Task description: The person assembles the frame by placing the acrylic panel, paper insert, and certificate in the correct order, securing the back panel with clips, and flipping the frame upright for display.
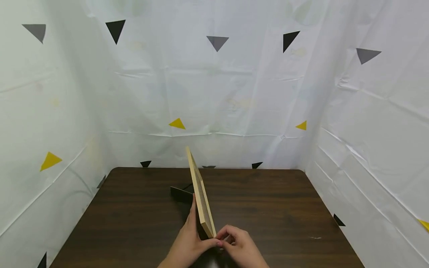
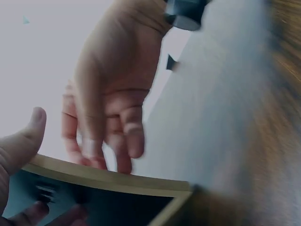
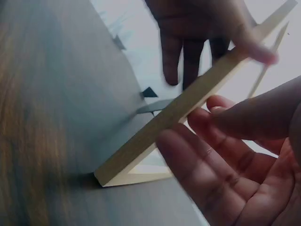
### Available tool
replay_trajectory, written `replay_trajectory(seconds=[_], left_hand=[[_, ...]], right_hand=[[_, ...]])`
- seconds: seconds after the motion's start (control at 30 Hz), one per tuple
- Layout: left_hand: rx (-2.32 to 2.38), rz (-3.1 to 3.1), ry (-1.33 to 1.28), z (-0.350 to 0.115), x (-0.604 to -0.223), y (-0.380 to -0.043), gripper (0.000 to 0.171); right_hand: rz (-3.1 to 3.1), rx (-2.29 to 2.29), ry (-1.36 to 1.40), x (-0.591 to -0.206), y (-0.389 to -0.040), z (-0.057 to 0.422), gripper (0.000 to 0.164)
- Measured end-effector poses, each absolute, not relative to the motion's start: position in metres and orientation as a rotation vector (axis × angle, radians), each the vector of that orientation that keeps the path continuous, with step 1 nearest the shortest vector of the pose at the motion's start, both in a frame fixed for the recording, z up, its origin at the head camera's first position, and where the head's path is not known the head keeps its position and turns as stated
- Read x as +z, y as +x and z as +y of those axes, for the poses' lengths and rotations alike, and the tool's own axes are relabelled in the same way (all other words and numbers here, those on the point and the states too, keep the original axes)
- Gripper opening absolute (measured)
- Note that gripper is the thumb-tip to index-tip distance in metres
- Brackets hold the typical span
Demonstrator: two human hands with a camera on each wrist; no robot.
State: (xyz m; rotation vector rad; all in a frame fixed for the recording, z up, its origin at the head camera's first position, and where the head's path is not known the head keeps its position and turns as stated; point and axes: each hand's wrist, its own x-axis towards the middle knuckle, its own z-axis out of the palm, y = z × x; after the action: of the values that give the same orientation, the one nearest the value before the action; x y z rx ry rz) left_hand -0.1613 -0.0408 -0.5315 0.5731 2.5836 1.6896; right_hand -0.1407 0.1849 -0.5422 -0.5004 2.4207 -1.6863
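Observation:
A light wooden picture frame [image 1: 200, 197] stands tilted and nearly edge-on in the head view, its dark back turned left. Its black easel leg [image 1: 181, 194] sticks out behind. My left hand [image 1: 189, 238] grips the frame by its near side, fingers along the back, thumb around the near edge. My right hand [image 1: 239, 243] has bent fingers, thumb and fingertips together at that same near edge, right by the left thumb. In the right wrist view, the right fingertips [image 3: 170, 141] overlap the wooden bar. The left wrist view shows the dark back panel [image 2: 127, 205].
Under the hands is a dark brown wood-grain table [image 1: 278, 216] with rounded far corners. White sheeting [image 1: 214, 93] printed with black, grey and yellow triangles surrounds it at the back and both sides.

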Motion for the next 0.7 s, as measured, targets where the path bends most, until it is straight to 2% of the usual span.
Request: replay_trajectory(seconds=[0.3, 0.53, 0.7], left_hand=[[1.633, 2.603, 0.572, -0.032, -0.565, -0.160, 0.125], [1.564, 2.447, 0.556, -0.030, -0.572, -0.158, 0.087], [1.534, 2.425, 0.542, -0.031, -0.572, -0.158, 0.082]], right_hand=[[2.147, -1.811, -0.302, -0.561, -0.153, 0.181, 0.017], [2.125, -1.815, -0.143, -0.576, -0.163, 0.173, 0.020], [2.170, -1.795, -0.157, -0.577, -0.174, 0.167, 0.018]])
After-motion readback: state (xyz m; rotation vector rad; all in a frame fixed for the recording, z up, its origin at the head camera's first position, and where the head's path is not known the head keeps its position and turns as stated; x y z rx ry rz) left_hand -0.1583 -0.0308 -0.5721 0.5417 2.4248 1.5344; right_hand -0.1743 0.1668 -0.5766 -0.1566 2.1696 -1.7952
